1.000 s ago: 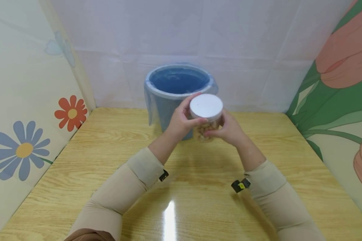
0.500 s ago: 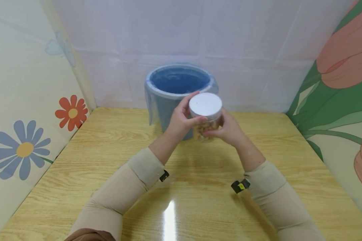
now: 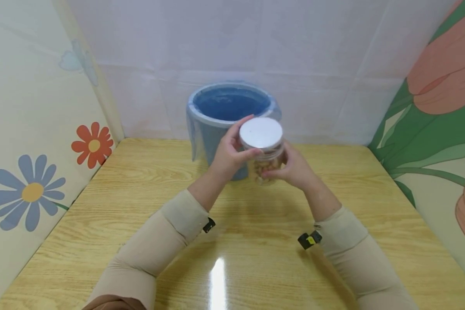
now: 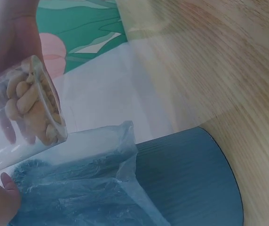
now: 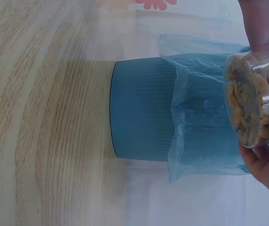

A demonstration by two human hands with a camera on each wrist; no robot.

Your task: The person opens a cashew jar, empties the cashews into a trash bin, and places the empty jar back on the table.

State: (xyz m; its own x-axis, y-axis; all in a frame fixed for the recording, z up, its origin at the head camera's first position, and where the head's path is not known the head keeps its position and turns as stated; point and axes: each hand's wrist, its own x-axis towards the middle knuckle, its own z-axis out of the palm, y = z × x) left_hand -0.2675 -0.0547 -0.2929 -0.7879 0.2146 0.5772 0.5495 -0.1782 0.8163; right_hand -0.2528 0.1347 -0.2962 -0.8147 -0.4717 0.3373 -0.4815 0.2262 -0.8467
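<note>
Above the table, a clear jar of cashew nuts point(image 3: 264, 165) is held between both hands. Its white lid point(image 3: 261, 133) faces up; whether the lid sits fully on the jar, I cannot tell. My left hand point(image 3: 228, 151) grips the lid's left side, with the thumb across the front. Lower down, my right hand point(image 3: 297, 168) holds the jar's body from the right. In the left wrist view the nuts point(image 4: 28, 101) show through the jar's base end. The right wrist view shows the jar's base point(image 5: 245, 101) with nuts inside.
Just behind the jar stands a blue bin point(image 3: 207, 142), its rim draped with a thin translucent blue bag point(image 5: 184, 108). It stands on a wood-grain table point(image 3: 139, 206). A white sheet point(image 3: 314, 77) hangs behind, and flower-patterned panels flank both sides.
The lid and my left hand have shifted slightly left and up. A little more of the clear jar shows below the lid. My right hand stays almost in place.
</note>
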